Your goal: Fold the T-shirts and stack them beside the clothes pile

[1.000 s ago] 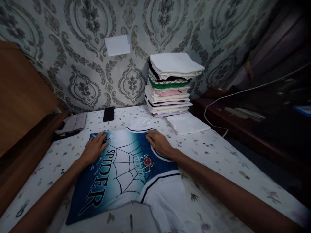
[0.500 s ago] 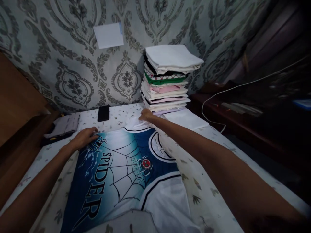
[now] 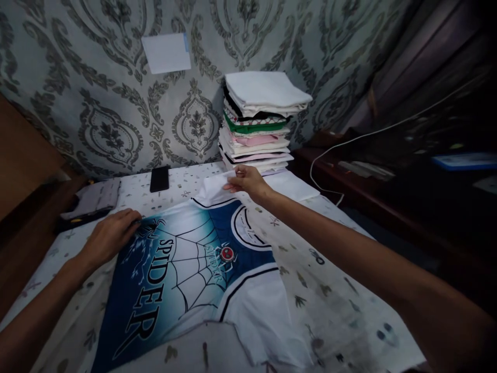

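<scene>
A blue and white shirt (image 3: 194,264) with a spider web print and the word SPIDER lies spread on a patterned sheet (image 3: 322,290), its neck opening toward the right. My left hand (image 3: 112,233) has its fingers closed at the shirt's far left edge, by the small black spider print. At the far white sleeve (image 3: 215,187), my right hand (image 3: 248,182) pinches the fabric between thumb and fingers. The near white sleeve lies loose toward the bottom of the view.
Behind my right hand rises a tall stack of folded clothes (image 3: 258,122), a folded white cloth (image 3: 293,185) beside it. A black phone (image 3: 159,179) and folded grey clothes (image 3: 93,199) lie at the back left. A white cable (image 3: 349,140) crosses at right.
My right hand has lifted a little and turned, with the sleeve fabric in its fingers. My left hand has shifted slightly left and down. The whole view has moved slightly.
</scene>
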`<state>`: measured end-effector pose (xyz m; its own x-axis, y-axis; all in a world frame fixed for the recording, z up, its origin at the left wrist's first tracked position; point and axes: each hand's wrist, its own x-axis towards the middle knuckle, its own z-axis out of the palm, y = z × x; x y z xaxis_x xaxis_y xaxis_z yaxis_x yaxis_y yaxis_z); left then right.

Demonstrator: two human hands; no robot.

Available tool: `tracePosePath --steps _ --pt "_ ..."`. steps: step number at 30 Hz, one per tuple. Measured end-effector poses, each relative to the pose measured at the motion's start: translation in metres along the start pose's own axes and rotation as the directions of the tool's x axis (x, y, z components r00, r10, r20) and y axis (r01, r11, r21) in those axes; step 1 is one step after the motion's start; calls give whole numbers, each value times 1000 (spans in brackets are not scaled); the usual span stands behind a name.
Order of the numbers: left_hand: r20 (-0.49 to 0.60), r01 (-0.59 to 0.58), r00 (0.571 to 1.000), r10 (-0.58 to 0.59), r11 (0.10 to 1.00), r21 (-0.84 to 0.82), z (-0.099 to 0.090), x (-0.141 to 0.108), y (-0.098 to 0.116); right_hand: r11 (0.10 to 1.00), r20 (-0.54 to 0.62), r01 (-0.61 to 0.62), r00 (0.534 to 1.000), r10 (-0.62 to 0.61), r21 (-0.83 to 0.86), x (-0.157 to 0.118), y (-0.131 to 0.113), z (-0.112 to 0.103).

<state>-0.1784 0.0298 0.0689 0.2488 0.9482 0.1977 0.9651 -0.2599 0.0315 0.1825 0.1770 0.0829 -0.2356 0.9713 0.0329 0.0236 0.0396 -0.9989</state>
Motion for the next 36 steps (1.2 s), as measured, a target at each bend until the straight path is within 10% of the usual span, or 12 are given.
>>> tracePosePath --steps 9,16,24,36 --pt "-20 -108 993 115 974 201 25 -57 19 987 225 115 970 -88 -108 -110 53 -32" --pt "-14 -56 998 61 968 243 34 -61 17 931 271 215 953 -134 -295 -130 68 -34" --pt "3 114 993 -118 966 233 33 -66 9 857 -55 123 983 -173 -501 -81 40 -39" --pt "-154 232 961 -231 973 -8 27 -30 -16 811 -182 -71 982 -44 -580 6 69 -16"
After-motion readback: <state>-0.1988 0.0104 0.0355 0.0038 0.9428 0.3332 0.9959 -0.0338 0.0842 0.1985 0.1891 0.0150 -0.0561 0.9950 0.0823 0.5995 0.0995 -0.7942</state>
